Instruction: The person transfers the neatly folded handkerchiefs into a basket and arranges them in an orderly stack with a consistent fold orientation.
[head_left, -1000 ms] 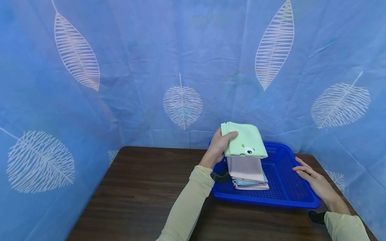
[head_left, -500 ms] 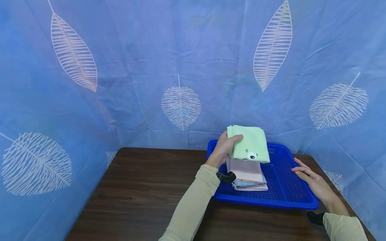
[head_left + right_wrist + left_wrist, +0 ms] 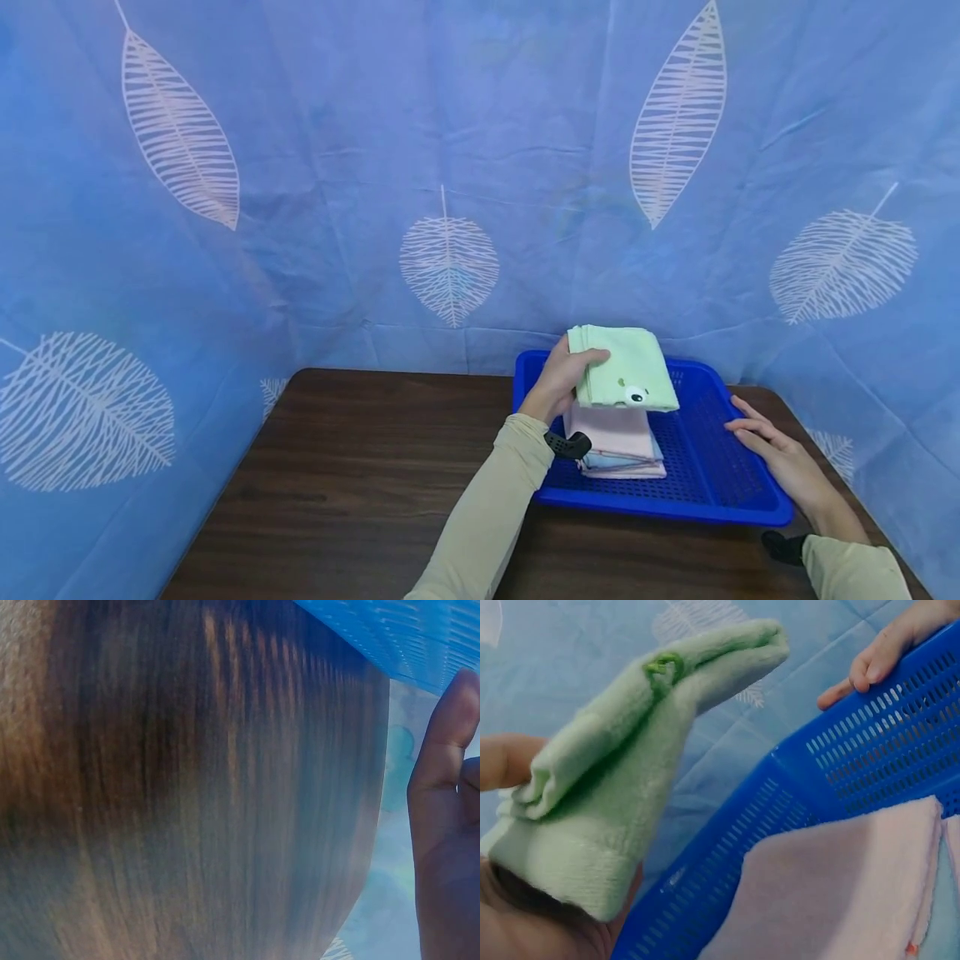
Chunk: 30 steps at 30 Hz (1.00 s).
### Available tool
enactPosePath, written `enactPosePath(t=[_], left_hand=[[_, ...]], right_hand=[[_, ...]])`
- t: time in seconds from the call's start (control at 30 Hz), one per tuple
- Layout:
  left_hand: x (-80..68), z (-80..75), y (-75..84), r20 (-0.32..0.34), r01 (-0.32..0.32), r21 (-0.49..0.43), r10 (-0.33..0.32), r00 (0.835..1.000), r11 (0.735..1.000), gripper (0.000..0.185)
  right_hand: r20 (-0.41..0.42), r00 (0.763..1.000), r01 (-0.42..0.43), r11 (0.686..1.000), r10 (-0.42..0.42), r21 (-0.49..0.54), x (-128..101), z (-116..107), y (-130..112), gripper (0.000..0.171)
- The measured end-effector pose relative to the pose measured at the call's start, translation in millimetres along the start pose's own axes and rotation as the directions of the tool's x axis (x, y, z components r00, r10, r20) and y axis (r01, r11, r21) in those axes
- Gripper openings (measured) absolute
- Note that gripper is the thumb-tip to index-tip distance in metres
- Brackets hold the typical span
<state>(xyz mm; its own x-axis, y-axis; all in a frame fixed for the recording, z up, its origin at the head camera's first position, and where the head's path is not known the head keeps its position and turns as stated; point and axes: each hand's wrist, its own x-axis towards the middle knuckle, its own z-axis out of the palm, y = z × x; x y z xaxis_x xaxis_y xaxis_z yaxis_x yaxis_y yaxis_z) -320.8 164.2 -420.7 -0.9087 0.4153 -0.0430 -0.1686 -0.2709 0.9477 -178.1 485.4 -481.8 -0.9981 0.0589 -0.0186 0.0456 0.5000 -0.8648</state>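
Note:
My left hand [image 3: 561,377] grips a folded pale green towel [image 3: 628,367] by its left side, thumb on top; an embroidered eye shows near its front edge. The towel is held above a stack of folded towels [image 3: 611,429], pink on top with light blue and pink layers below. That stack sits in the left part of a blue plastic basket [image 3: 652,507]. In the left wrist view the green towel [image 3: 622,772] is seen edge-on, folded over, above the basket. My right hand [image 3: 787,462] rests with extended fingers on the basket's right rim.
The basket stands on a dark wooden table [image 3: 360,483] toward its right side. Behind the table hangs a blue curtain [image 3: 540,250] with white leaf prints. Black bands [image 3: 567,446] are on both wrists.
My left hand has carried the green towel a little to the right and down, over the stack. The right hand has stayed at the basket's rim.

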Motion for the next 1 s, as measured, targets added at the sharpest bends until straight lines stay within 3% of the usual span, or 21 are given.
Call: enactPosePath(t=[0.13, 0.33, 0.53, 0.8, 1.0], left_hand=[[3.0, -2.2, -5.1, 0.036, 0.012, -0.027, -0.011, 0.999, 1.000, 0.037], [6.5, -5.5, -12.0, 0.076, 0.086, -0.069, -0.080, 0.994, 0.994, 0.037], [8.0, -8.8, -15.4, 0.100, 0.138, -0.049, -0.133, 0.986, 0.989, 0.037], [8.3, -10.6, -17.2, 0.042, 0.174, -0.020, -0.173, 0.984, 0.984, 0.041], [8.8, -10.1, -18.0, -0.012, 0.194, 0.010, -0.193, 0.981, 0.981, 0.055]], right_hand=[[-0.012, 1.000, 0.007, 1.000, -0.007, 0.002, -0.7, 0.7, 0.6, 0.060], [-0.019, 1.000, -0.005, 1.000, 0.005, 0.002, -0.3, 0.4, 2.8, 0.060], [-0.022, 1.000, -0.011, 1.000, 0.011, -0.010, -0.6, 0.5, 4.8, 0.061], [-0.015, 1.000, -0.007, 1.000, 0.007, 0.005, 1.1, -0.4, 3.2, 0.059], [-0.023, 0.999, 0.035, 0.999, -0.035, -0.003, -0.5, -0.1, 2.0, 0.056]])
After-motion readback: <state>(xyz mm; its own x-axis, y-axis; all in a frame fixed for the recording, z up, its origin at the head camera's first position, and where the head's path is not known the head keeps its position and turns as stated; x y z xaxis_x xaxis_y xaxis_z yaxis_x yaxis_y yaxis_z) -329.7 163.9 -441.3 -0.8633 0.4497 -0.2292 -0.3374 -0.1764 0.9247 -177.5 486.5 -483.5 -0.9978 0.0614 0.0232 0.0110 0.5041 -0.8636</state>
